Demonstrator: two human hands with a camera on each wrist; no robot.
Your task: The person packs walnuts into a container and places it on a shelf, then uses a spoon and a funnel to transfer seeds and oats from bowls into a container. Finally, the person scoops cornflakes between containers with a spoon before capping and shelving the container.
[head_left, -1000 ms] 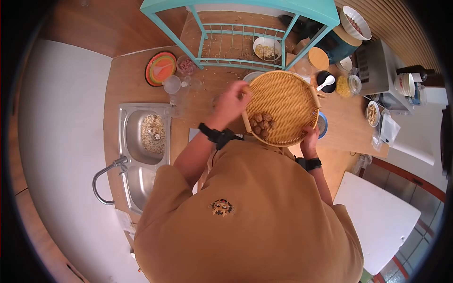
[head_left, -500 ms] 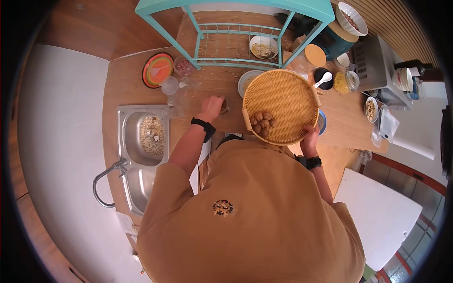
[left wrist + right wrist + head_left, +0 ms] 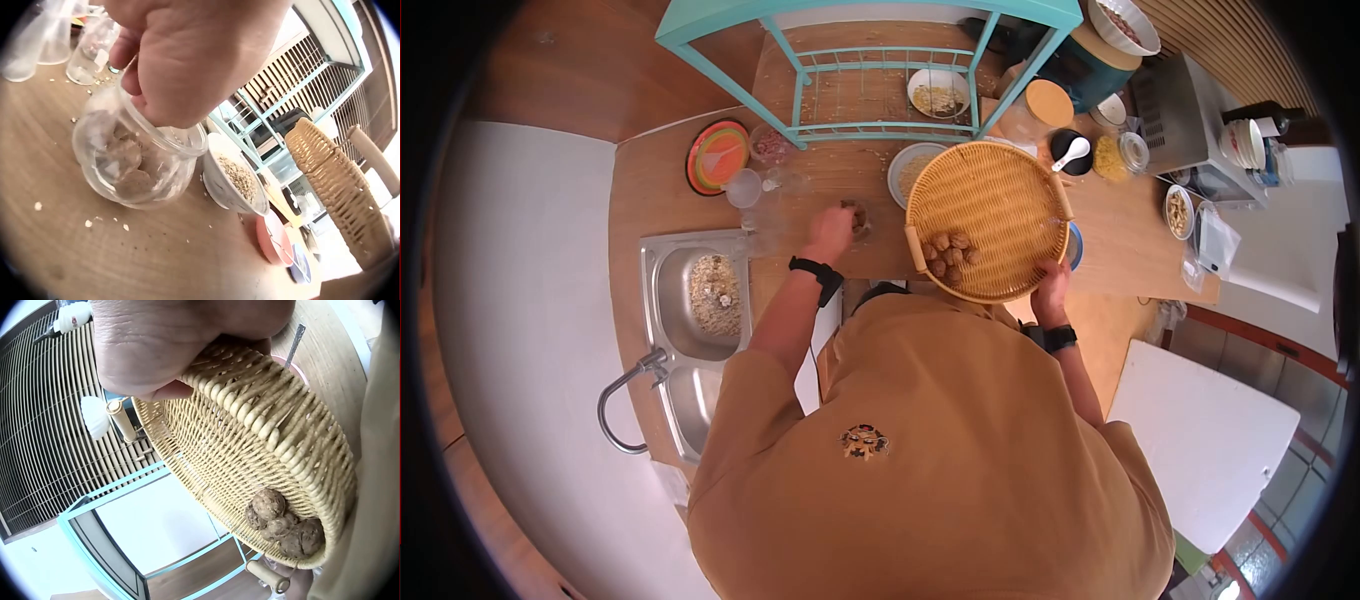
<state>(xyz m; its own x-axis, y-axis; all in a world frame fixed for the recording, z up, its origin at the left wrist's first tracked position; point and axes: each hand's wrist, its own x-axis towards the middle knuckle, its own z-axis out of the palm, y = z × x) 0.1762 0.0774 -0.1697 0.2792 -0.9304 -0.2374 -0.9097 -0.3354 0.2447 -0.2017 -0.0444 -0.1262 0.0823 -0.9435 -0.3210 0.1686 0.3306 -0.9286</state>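
My left hand (image 3: pixel 832 235) is at the mouth of a glass jar (image 3: pixel 140 159) on the counter, with its fingertips hidden by the palm and rim. Brown walnut-like shapes show through the glass. I cannot tell whether the fingers hold a walnut. My right hand (image 3: pixel 1052 290) grips the rim of a round wicker basket (image 3: pixel 990 200), held tilted in front of the body. Several walnuts (image 3: pixel 269 506) are gathered at the basket's low side, against its wall.
Behind the jar stands a bowl of grain (image 3: pixel 234 178), near a teal rack (image 3: pixel 880 130). A sink (image 3: pixel 675 320) holding pale flakes is at the left, with plastic cups (image 3: pixel 743 187) beyond it. To the right are jars, a black bowl with a white spoon (image 3: pixel 1076 150) and a microwave (image 3: pixel 1190 120).
My left hand has moved left from the basket's rim down to the glass jar. The right hand keeps its grip on the basket, and the walnuts lie in the same corner.
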